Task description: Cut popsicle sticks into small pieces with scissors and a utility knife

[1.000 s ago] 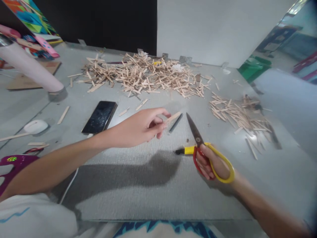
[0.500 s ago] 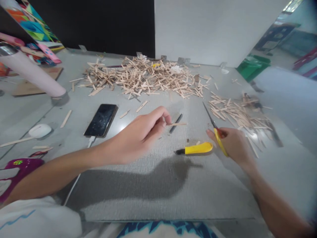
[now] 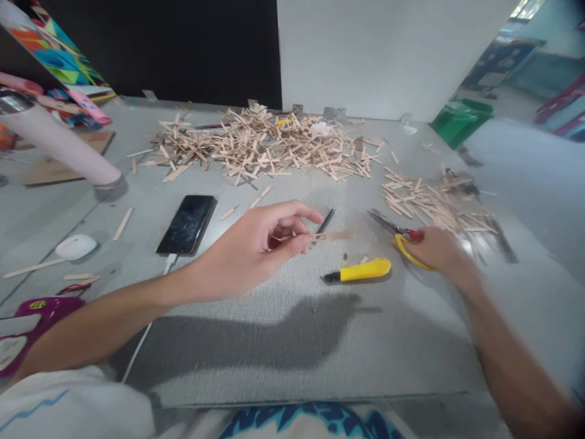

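Note:
Between the thumb and fingers of my left hand (image 3: pixel 278 238) is a thin wooden stick (image 3: pixel 336 235), its free end pointing right and slightly blurred. A small slot shows in the stick close to my fingertips. My right hand (image 3: pixel 439 250) grips scissors (image 3: pixel 409 247) with yellow and red handles, the blades pointing up and left toward the stick but apart from it. A dark pen-like tool (image 3: pixel 326 219) lies on the table behind the stick. Nearer to me rests a yellow-handled cutter (image 3: pixel 364 270) with a black tip.
A large heap of wooden sticks (image 3: pixel 256 146) lies along the back panel, and a smaller pile (image 3: pixel 425 198) is at the right. On the left are a plugged-in phone (image 3: pixel 186 224), a white mouse (image 3: pixel 75 246) and a pink bottle (image 3: pixel 64 143). A green bin (image 3: pixel 461 122) stands beyond the table.
The stick in my left hand has turned to show its flat face, and my index finger has lifted off. The scissors have tilted further left, with their blades now slightly parted.

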`<action>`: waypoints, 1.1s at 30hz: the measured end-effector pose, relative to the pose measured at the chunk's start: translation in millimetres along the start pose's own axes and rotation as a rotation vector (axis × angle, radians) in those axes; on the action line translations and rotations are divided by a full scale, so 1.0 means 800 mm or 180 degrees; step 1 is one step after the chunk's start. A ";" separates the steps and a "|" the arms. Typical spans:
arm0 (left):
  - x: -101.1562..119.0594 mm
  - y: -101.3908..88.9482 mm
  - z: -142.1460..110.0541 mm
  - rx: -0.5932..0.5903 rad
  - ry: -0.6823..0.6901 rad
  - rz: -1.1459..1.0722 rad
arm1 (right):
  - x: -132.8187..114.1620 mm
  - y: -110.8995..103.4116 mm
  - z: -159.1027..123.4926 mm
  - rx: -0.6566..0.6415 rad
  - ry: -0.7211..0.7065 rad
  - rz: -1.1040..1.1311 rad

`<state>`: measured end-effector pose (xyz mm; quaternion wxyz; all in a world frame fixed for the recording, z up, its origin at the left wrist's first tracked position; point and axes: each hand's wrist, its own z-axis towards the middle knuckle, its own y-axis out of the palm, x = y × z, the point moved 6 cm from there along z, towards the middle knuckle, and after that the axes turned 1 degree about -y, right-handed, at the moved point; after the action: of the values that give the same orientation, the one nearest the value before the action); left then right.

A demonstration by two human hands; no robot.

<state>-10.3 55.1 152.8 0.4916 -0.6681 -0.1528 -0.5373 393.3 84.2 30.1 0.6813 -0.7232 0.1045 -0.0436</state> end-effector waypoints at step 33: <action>-0.033 0.001 0.027 -0.0064 -0.0257 -0.0782 | -0.114 -0.014 -0.075 -0.0771 -0.1869 0.1610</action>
<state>-7.3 81.2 130.4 0.4087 -0.6703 -0.2478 -0.5677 293.6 45.3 52.5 0.5813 -0.7315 0.0845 0.3464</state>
